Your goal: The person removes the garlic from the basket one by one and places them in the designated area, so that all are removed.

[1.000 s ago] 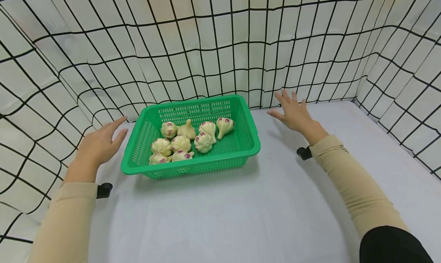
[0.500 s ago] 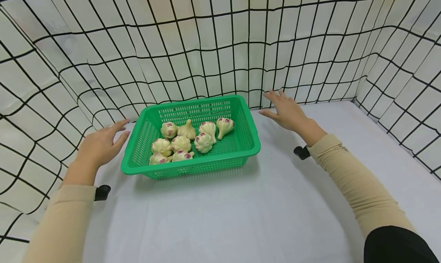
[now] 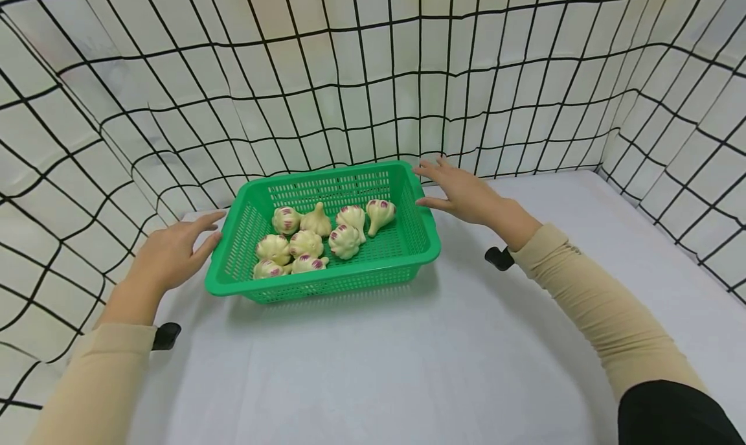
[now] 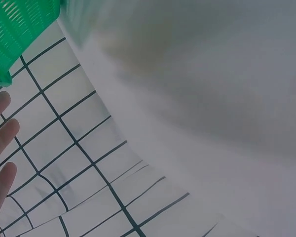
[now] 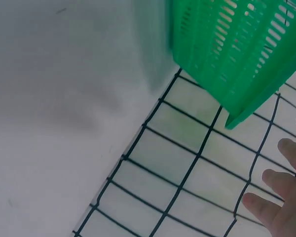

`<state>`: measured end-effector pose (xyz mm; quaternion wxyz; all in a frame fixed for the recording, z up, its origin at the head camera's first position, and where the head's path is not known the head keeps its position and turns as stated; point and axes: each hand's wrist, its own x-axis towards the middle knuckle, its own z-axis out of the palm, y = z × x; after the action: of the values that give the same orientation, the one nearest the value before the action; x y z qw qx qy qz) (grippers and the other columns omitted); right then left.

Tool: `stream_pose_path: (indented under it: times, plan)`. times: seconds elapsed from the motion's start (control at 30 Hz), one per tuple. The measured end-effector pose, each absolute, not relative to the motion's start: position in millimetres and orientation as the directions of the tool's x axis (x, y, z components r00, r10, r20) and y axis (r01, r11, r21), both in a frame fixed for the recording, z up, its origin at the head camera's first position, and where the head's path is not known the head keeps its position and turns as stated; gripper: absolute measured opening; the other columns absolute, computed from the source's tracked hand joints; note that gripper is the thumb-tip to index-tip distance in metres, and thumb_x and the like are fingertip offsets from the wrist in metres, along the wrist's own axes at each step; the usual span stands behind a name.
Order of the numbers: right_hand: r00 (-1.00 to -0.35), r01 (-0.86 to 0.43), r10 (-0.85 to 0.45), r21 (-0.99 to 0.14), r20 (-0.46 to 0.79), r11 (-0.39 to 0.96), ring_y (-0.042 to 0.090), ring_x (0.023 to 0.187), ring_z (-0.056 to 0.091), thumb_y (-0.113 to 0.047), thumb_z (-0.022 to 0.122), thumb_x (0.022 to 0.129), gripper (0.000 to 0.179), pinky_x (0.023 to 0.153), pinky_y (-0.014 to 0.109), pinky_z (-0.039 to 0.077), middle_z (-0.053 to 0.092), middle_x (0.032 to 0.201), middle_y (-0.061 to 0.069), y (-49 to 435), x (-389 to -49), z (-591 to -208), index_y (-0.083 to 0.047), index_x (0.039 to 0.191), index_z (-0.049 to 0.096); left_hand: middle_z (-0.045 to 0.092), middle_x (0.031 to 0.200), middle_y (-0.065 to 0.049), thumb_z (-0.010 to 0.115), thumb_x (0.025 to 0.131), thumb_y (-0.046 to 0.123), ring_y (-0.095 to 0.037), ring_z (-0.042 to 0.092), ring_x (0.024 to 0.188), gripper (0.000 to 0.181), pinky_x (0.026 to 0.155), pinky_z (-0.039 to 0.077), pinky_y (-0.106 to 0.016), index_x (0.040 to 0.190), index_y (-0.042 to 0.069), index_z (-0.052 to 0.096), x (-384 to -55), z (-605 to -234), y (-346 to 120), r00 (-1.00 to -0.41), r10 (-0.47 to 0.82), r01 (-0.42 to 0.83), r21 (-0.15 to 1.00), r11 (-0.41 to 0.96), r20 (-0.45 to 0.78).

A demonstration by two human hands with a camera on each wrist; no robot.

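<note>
A green plastic basket (image 3: 350, 269) with slotted walls stands on the white tabletop, holding several garlic bulbs (image 3: 305, 243) with purple streaks, mostly toward its left and middle. My left hand (image 3: 163, 254) is at the basket's left rim, fingers extended and thumb apart. On the other side, the right hand (image 3: 469, 197) reaches the right rim with fingers spread. In the left wrist view, the fingertips (image 4: 6, 133) appear just off the basket's corner (image 4: 19, 34). The right wrist view likewise shows fingers (image 5: 278, 183) apart from the basket wall (image 5: 222, 59). Neither hand grips anything.
Black netting (image 3: 373, 85) over white sheeting rises behind the basket and along both sides. White tabletop (image 3: 361, 361) extends in front of the basket and to its right. Small black devices (image 3: 167, 336) sit at both wrists.
My right hand has moved left, from well beside the basket to its right rim. The left hand has shifted slightly right toward the left rim. The basket and garlic bulbs have stayed put.
</note>
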<state>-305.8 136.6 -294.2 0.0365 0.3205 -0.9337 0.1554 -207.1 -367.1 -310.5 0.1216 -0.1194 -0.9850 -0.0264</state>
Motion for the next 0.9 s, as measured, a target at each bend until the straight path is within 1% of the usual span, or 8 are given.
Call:
stream_pose_path:
  times: [0.1,0.27,0.37,0.43,0.5,0.67,0.77,0.9]
  plan:
    - [-0.765,-0.642,-0.624,-0.276,0.16,0.715,0.037,0.155,0.014,-0.043,0.063,0.103,0.069,0.117,0.061,0.028,0.023,0.168,0.009,128.9,-303.2,-293.0,-0.014,0.16,0.037,0.059,0.131,-0.035,0.047,0.11,0.034,-0.057,0.058,0.114,0.049,0.091,0.046,-0.072,0.151,0.009,0.045,-206.5,-312.3,-367.6,-0.937,0.247,0.262,0.028,0.965,0.247]
    - [-0.723,-0.682,-0.676,-0.298,0.142,0.668,0.035,0.154,0.019,-0.042,0.062,0.103,0.063,0.116,0.058,0.033,0.024,0.168,0.005,115.7,-301.3,-291.6,-0.016,0.157,0.041,0.059,0.132,-0.035,0.046,0.11,0.033,-0.056,0.057,0.116,0.048,0.091,0.045,-0.073,0.149,0.006,0.046,-204.1,-314.2,-368.2,-0.932,0.265,0.282,0.038,0.959,0.247]
    - [-0.701,-0.704,-0.7,-0.295,0.14,0.646,0.033,0.155,0.018,-0.038,0.063,0.104,0.06,0.115,0.057,0.035,0.027,0.168,0.005,108.0,-302.7,-292.3,-0.015,0.156,0.044,0.059,0.132,-0.035,0.045,0.11,0.034,-0.056,0.057,0.116,0.047,0.091,0.045,-0.073,0.149,0.007,0.047,-204.1,-314.7,-367.6,-0.931,0.271,0.29,0.044,0.956,0.244]
    - [-0.685,-0.719,-0.715,-0.296,0.142,0.629,0.032,0.155,0.017,-0.034,0.064,0.104,0.058,0.116,0.057,0.034,0.028,0.167,0.006,100.8,-304.4,-292.6,-0.014,0.155,0.046,0.059,0.132,-0.035,0.044,0.11,0.034,-0.056,0.057,0.116,0.047,0.091,0.046,-0.072,0.148,0.007,0.048,-203.1,-314.8,-368.5,-0.93,0.273,0.294,0.052,0.954,0.244]
    - [-0.675,-0.727,-0.725,-0.293,0.137,0.621,0.031,0.155,0.018,-0.032,0.065,0.103,0.056,0.114,0.057,0.036,0.03,0.166,0.007,92.0,-306.2,-292.9,-0.015,0.154,0.047,0.059,0.132,-0.035,0.044,0.11,0.034,-0.057,0.057,0.116,0.047,0.091,0.046,-0.073,0.148,0.008,0.048,-201.2,-314.9,-371.2,-0.931,0.27,0.293,0.064,0.954,0.244]
    - [-0.655,-0.74,-0.748,-0.297,0.11,0.604,0.03,0.154,0.021,-0.029,0.064,0.104,0.054,0.116,0.054,0.035,0.033,0.165,0.007,73.1,-311.0,-295.8,-0.014,0.153,0.048,0.059,0.133,-0.035,0.041,0.11,0.037,-0.058,0.056,0.116,0.048,0.091,0.045,-0.074,0.15,0.01,0.047,-198.8,-316.4,-374.9,-0.938,0.253,0.283,0.101,0.954,0.235]
    - [-0.639,-0.752,-0.763,-0.289,0.096,0.593,0.031,0.153,0.025,-0.026,0.064,0.104,0.052,0.119,0.051,0.031,0.036,0.163,0.009,64.9,-313.9,-297.9,-0.013,0.152,0.049,0.058,0.134,-0.035,0.04,0.111,0.039,-0.058,0.056,0.116,0.05,0.092,0.044,-0.074,0.151,0.011,0.047,-198.8,-316.5,-374.2,-0.943,0.243,0.273,0.111,0.955,0.228]
    - [-0.628,-0.76,-0.774,-0.273,0.077,0.59,0.031,0.151,0.03,-0.022,0.066,0.103,0.05,0.118,0.049,0.033,0.039,0.161,0.011,57.7,-317.2,-297.7,-0.011,0.15,0.052,0.057,0.136,-0.034,0.039,0.111,0.041,-0.058,0.055,0.119,0.051,0.094,0.043,-0.074,0.152,0.011,0.046,-200.0,-315.4,-372.0,-0.949,0.234,0.263,0.119,0.957,0.213]
